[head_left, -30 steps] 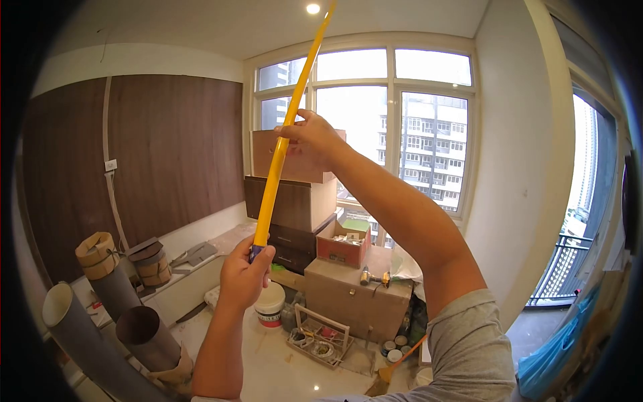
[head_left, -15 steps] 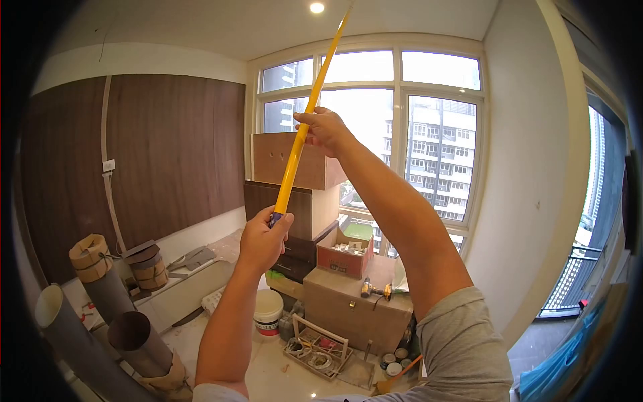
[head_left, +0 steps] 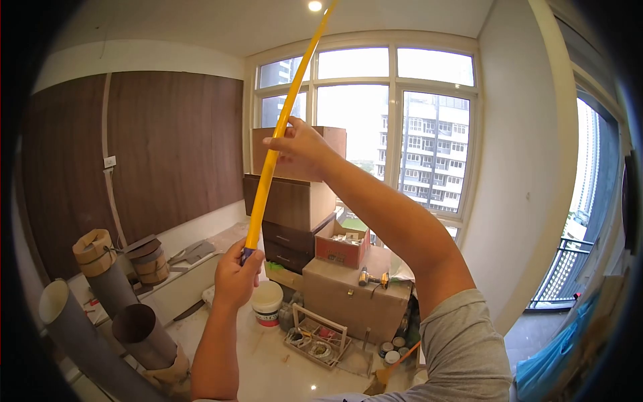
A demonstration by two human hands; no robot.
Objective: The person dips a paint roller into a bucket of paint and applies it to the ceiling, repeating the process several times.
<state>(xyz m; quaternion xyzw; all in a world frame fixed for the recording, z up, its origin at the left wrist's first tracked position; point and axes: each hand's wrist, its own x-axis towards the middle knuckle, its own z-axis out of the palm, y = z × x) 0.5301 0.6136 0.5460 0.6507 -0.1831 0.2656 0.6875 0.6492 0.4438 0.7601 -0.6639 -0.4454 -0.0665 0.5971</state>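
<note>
1. Since half a second ago, your hands and the yellow pole point(head_left: 289, 100) have shifted down and left in the frame; the view has shifted slightly too. That suggests a back-and-forth stroke, with the pole work still in progress.
2. Your left hand point(head_left: 236, 278), lower left of centre, is closed round the pole's blue lower end point(head_left: 248, 253); your right hand point(head_left: 303, 149), above centre, grasps the shaft between thumb and fingers.
3. The pole's long axis slants from lower left to upper right, pointing ceilingward; its far tip is out of view.
</note>
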